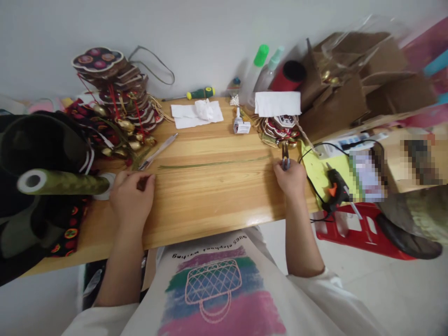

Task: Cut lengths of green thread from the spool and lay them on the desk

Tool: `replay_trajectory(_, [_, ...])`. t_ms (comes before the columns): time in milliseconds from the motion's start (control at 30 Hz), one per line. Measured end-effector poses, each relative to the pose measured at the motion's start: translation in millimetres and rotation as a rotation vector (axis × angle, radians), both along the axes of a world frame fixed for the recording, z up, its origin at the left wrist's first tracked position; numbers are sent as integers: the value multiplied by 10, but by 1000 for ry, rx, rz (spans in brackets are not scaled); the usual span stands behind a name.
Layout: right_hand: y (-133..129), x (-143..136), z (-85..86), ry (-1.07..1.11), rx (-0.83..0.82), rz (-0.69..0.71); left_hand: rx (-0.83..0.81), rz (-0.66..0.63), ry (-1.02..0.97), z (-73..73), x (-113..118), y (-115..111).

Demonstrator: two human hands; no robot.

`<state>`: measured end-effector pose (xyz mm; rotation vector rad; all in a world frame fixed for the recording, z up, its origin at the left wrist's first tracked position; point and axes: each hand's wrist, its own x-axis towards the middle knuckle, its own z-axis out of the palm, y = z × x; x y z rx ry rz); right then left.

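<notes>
My left hand point(131, 198) rests near the table's left front, fingers curled and thumb against the index finger. Whatever it may pinch is hidden. Beside it lies a roll of olive-green ribbon point(66, 182). A clear pen point(159, 151) lies just beyond the fingers. Over on the right, my right hand point(291, 179) is closed on small scissors point(285, 158), their tips pointing away from me. Between the hands, a thin green cord point(213, 163) stretches nearly straight across the wood, its right end close to the scissors.
Stacked decorated plaques with bells point(115, 88) stand at back left; more plaques point(282, 128) lie at back right. A screwdriver point(199, 93), white tissue point(196, 113), small glue bottle point(241, 123) and cardboard box point(357, 84) line the back. A hot glue gun point(338, 189) lies right, with its cable.
</notes>
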<state>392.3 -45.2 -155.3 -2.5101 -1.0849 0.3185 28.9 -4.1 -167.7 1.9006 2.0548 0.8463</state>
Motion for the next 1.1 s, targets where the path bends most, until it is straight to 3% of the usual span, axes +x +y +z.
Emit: replay_trajectory(1100, [56, -82, -3, -72, -66, -74, 36, 88, -41, -50, 77, -16])
